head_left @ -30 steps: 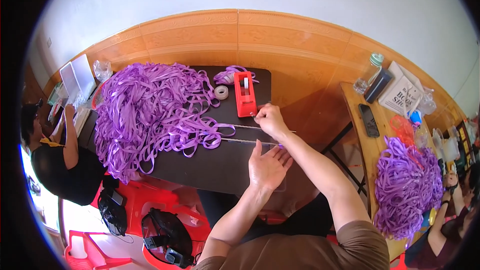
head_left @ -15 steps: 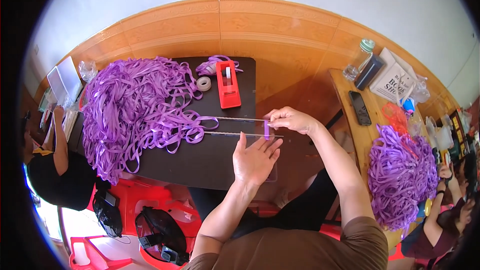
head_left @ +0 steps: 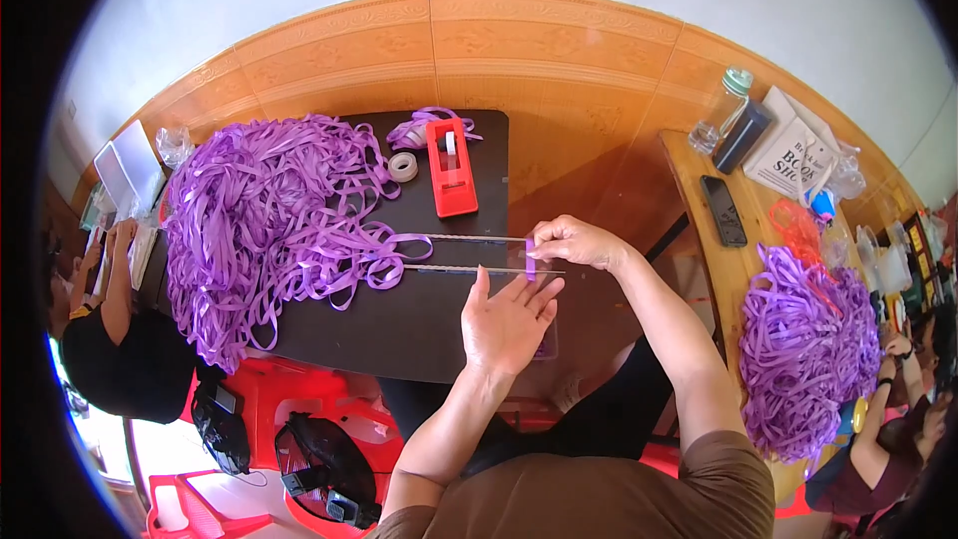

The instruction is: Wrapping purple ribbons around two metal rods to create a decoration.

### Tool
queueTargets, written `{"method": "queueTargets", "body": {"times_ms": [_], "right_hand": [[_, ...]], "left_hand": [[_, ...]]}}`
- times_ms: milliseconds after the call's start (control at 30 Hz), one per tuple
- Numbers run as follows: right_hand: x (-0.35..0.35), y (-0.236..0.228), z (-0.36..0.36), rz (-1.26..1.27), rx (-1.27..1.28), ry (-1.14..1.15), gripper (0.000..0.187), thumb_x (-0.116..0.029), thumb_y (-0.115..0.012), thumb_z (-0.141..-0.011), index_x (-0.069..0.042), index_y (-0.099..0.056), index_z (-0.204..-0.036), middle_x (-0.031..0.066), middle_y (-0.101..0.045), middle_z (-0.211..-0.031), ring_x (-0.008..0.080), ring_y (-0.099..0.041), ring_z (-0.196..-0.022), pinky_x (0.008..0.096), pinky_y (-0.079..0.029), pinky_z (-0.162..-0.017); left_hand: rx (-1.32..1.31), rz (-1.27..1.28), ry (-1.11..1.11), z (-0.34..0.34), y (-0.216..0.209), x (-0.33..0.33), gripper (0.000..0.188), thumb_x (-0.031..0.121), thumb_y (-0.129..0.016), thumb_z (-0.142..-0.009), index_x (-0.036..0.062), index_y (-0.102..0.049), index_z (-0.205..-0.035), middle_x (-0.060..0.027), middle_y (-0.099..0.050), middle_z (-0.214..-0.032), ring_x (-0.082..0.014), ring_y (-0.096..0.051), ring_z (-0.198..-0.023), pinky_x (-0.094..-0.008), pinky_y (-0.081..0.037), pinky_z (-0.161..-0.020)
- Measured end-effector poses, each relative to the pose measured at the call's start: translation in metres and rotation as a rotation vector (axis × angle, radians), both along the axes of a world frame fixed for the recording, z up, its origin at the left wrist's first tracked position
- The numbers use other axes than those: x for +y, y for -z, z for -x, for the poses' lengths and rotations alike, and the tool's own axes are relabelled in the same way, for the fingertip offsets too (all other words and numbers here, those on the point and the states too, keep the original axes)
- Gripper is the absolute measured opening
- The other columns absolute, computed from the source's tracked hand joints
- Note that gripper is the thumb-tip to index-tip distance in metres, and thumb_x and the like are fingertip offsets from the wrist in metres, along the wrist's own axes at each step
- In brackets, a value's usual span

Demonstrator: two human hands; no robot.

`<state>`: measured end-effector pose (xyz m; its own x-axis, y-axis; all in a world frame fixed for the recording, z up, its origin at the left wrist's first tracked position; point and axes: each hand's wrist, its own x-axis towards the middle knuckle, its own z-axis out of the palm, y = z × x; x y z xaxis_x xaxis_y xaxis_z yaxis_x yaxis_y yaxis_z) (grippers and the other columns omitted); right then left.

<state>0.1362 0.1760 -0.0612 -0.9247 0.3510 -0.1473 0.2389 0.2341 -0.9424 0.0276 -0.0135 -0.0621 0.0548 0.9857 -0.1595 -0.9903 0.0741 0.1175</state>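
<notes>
Two thin metal rods point(head_left: 464, 269) stick out side by side past the right edge of the dark table. A short band of purple ribbon point(head_left: 531, 260) spans them near their free ends. My right hand point(head_left: 574, 243) pinches this ribbon at the far rod with thumb and fingers closed. Palm up, my left hand point(head_left: 507, 332) is open below the near rod, its fingertips close to the ribbon's lower end; whether they touch it I cannot tell. More purple ribbon loops point(head_left: 384, 258) lie around the rods' left part and run into a large tangled heap point(head_left: 269, 200).
A red tape dispenser point(head_left: 452, 175) and a tape roll point(head_left: 403, 167) are on the dark table point(head_left: 389, 329). On the wooden table at right are a phone point(head_left: 722, 210), a bottle point(head_left: 720, 110) and another ribbon heap point(head_left: 803, 359). People work at both sides; red chairs stand below.
My hands keep almost the same pose at the ribbon on the rods. The whole view has shifted slightly, and the hands of the person at left have moved a little.
</notes>
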Motion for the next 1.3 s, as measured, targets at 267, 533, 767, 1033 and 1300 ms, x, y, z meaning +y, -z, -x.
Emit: {"method": "queueTargets", "body": {"times_ms": [267,533,767,1033,1300], "right_hand": [[-0.019,-0.006,0.015,-0.413,-0.186,0.27,0.034,-0.023,-0.071,-0.074,-0.001,-0.055,-0.054,0.0085,-0.048,-0.054,0.0143,-0.046,-0.053,0.0328,-0.036,-0.053],[-0.039,-0.027,0.02,-0.586,-0.328,0.397,0.032,-0.031,-0.07,-0.067,-0.005,-0.058,-0.053,0.0092,-0.052,-0.052,0.0218,-0.05,-0.048,0.0384,-0.037,-0.053],[-0.053,-0.029,0.022,-0.886,-0.457,0.422,0.026,-0.036,-0.066,-0.07,-0.013,-0.067,-0.057,0.0052,-0.057,-0.053,0.0246,-0.055,-0.074,0.0432,-0.035,-0.068],[-0.061,-0.018,0.02,-1.022,-0.452,0.45,0.026,-0.036,-0.065,-0.072,-0.014,-0.068,-0.059,0.0054,-0.057,-0.054,0.0235,-0.054,-0.073,0.0423,-0.033,-0.068],[-0.055,-0.006,0.012,-0.949,-0.191,0.631,0.039,-0.039,-0.069,-0.075,-0.008,-0.062,-0.051,0.0063,-0.06,-0.055,0.0242,-0.058,-0.072,0.0407,-0.036,-0.06]], "left_hand": [[-0.016,0.059,-0.032,-0.002,-0.001,0.0,0.077,0.054,-0.045,-0.091,-0.0106,-0.032,-0.131,-0.0184,-0.042,-0.126,-0.034,-0.038,-0.124,-0.0381,-0.034,-0.098],[-0.024,0.044,-0.028,0.0,-0.002,-0.001,0.079,0.053,-0.045,-0.092,-0.0105,-0.025,-0.135,-0.0174,-0.037,-0.129,-0.0339,-0.036,-0.126,-0.0372,-0.033,-0.099],[0.007,0.06,-0.024,-0.001,-0.003,0.0,0.075,0.05,-0.045,-0.092,-0.0094,-0.027,-0.135,-0.0172,-0.037,-0.129,-0.033,-0.038,-0.124,-0.0372,-0.033,-0.099],[-0.015,0.057,-0.011,-0.001,-0.001,0.0,0.08,0.043,-0.043,-0.092,-0.0048,-0.008,-0.145,-0.0147,-0.038,-0.129,-0.0296,-0.045,-0.109,-0.0362,-0.035,-0.095],[-0.014,0.046,0.006,0.0,-0.005,-0.002,0.081,0.043,-0.044,-0.092,-0.0043,-0.007,-0.146,-0.0142,-0.035,-0.133,-0.0312,-0.043,-0.116,-0.0365,-0.035,-0.095]]}}
